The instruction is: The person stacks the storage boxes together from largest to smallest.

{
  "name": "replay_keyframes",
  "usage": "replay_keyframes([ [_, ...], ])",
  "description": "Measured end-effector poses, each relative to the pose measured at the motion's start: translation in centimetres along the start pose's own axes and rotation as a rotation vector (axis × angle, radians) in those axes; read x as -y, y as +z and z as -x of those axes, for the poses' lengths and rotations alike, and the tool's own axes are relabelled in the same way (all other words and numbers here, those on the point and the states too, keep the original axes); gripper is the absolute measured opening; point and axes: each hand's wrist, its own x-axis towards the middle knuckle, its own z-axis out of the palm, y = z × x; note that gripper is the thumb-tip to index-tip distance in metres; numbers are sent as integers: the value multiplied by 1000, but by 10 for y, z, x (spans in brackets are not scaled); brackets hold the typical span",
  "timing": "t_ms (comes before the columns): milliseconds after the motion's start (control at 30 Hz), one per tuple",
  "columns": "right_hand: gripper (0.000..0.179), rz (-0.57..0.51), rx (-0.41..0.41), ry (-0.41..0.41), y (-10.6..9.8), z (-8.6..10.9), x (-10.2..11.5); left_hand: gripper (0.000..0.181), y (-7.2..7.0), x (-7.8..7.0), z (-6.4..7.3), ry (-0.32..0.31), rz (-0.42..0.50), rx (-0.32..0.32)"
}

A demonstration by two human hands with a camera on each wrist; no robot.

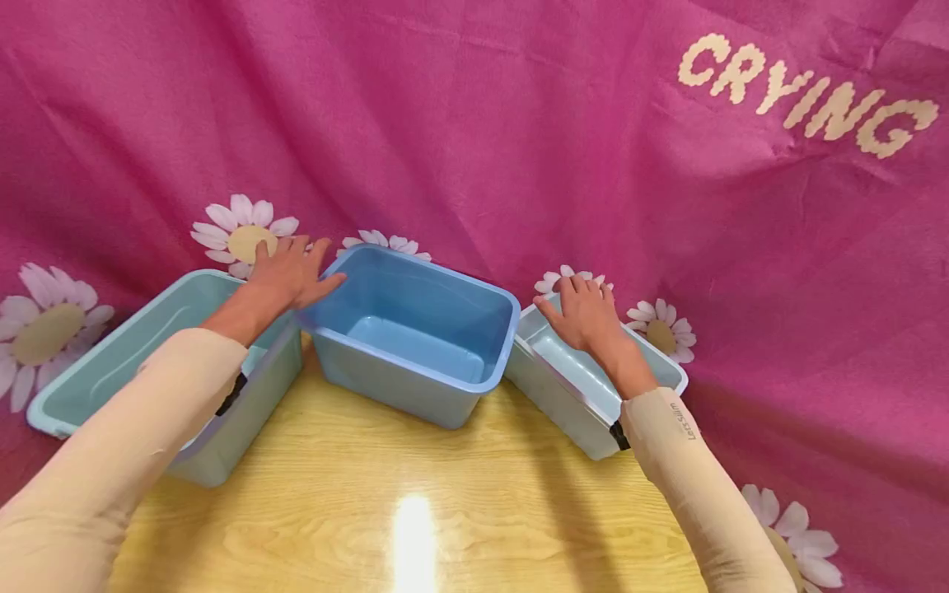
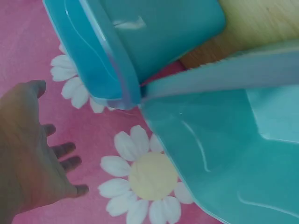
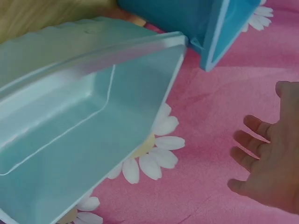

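My left hand [image 1: 285,276] hovers with spread fingers above the gap between a pale teal bin [image 1: 111,362] and a blue bin [image 1: 400,391]. The left wrist view shows that hand [image 2: 37,149] apart from both bins and holding nothing. Over the far end of a pale grey-blue bin [image 1: 563,403] hangs my right hand [image 1: 589,317], its fingers extended. In the right wrist view, bare space separates this hand [image 3: 268,144] from the pale bin [image 3: 93,130] and the blue bin [image 3: 168,23]. Part of the left bin's interior is hidden behind my left forearm.
The three bins stand in an arc on a wood-grain table [image 1: 356,511], their rims close together at the corners. Behind them hangs a magenta cloth [image 1: 474,123] printed with daisies and the word "CRYING". A bright reflection lies on the tabletop near the front.
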Motion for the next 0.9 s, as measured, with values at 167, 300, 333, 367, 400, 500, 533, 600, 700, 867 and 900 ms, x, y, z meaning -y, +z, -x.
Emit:
replay_keyframes([
  [167, 42, -15, -13, -19, 11, 11, 2, 70, 7, 12, 2, 73, -9, -13],
  [300, 38, -4, -7, -12, 16, 17, 3, 61, 12, 18, 0, 165, -70, -59],
  [333, 38, 1, 6, -8, 17, 18, 3, 59, 13, 18, 0, 180, -85, -64],
  [367, 38, 7, 23, -7, 18, 19, 4, 58, 15, 19, -1, 189, -97, -65],
  [400, 38, 9, 38, -8, 19, 20, 4, 57, 16, 20, -1, 195, -106, -63],
  [500, 40, 17, 77, -15, 21, 21, 8, 58, 19, 22, -2, 196, -123, -49],
  [533, 40, 18, 85, -17, 22, 21, 9, 59, 20, 22, -2, 195, -128, -43],
  [600, 40, 17, 93, -21, 24, 22, 11, 58, 21, 23, -3, 198, -141, -38],
  [700, 39, 16, 104, -18, 27, 22, 13, 56, 23, 24, -3, 212, -157, -39],
  [867, 40, 18, 113, -9, 30, 24, 15, 54, 23, 23, -4, 232, -178, -41],
  [900, 40, 16, 118, -9, 30, 25, 15, 55, 23, 23, -5, 233, -183, -38],
])
